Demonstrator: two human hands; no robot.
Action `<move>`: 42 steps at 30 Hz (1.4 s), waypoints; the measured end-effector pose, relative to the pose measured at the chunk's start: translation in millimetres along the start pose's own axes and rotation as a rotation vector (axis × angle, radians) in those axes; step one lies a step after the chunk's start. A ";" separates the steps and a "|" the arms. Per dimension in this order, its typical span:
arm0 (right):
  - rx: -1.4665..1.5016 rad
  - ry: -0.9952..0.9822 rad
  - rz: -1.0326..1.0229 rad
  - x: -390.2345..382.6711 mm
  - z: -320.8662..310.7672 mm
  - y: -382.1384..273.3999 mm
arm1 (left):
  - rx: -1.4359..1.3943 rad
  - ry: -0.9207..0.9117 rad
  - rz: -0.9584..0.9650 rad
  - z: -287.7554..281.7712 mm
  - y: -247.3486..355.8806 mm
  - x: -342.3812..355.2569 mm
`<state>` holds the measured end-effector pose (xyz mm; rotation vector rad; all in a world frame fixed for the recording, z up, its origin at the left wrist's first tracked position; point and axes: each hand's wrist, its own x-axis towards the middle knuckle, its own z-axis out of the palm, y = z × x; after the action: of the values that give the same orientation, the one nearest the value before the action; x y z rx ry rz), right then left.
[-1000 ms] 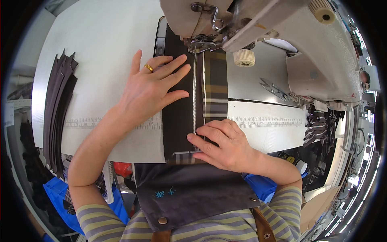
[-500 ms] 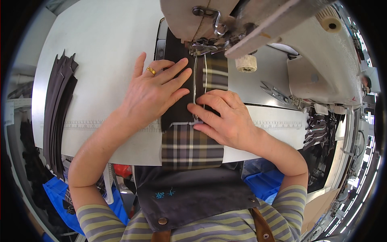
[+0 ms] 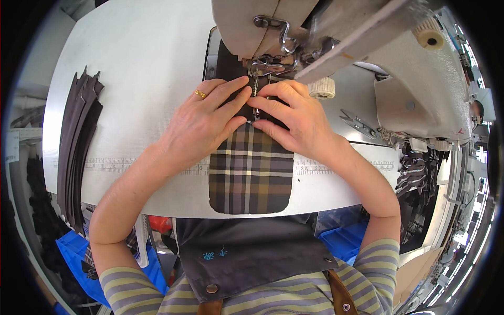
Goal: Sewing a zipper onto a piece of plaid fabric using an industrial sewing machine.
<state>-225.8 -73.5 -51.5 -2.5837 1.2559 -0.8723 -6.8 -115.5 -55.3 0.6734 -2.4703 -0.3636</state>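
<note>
Plaid fabric (image 3: 251, 176) is laid flat on the table (image 3: 131, 52), with its rounded lower corners placed near the front edge and its upper end bordered by dark cloth (image 3: 226, 65). A metal zipper (image 3: 255, 85) is set in the dark cloth and is lined up below the presser foot (image 3: 258, 67) of the sewing machine (image 3: 239, 26).

The left hand (image 3: 198, 122) is laid over the dark cloth to the left of the zipper; its grip is spread, the fingertips and thumb being set apart. A gold ring (image 3: 199, 94) is worn on it. The right hand (image 3: 300, 118) is placed opposite, just beside the zipper's lower end; its grip is also spread, index finger and thumb being parted.

A ruler scale (image 3: 121, 164) is crossed by the left forearm and is partly covered by the plaid fabric. Thread snips (image 3: 358, 122) are left at the right, near the machine. Dark strips (image 3: 77, 149) are stacked at the left side of the table.
</note>
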 end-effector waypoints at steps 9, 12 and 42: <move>-0.249 0.077 -0.005 -3.0 8.6 -3.6 | -0.075 0.086 0.046 1.8 -26.6 15.2; -0.205 0.094 0.022 -3.8 8.6 -0.7 | -0.107 0.023 -0.017 -1.4 -23.6 15.5; 1.172 0.075 0.971 22.6 -21.3 9.0 | -0.197 0.000 -0.110 1.7 -25.7 18.5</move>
<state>-232.8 -93.8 -27.4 -0.8985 1.2142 -0.9890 -11.2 -146.7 -58.6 0.7264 -2.3631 -0.6388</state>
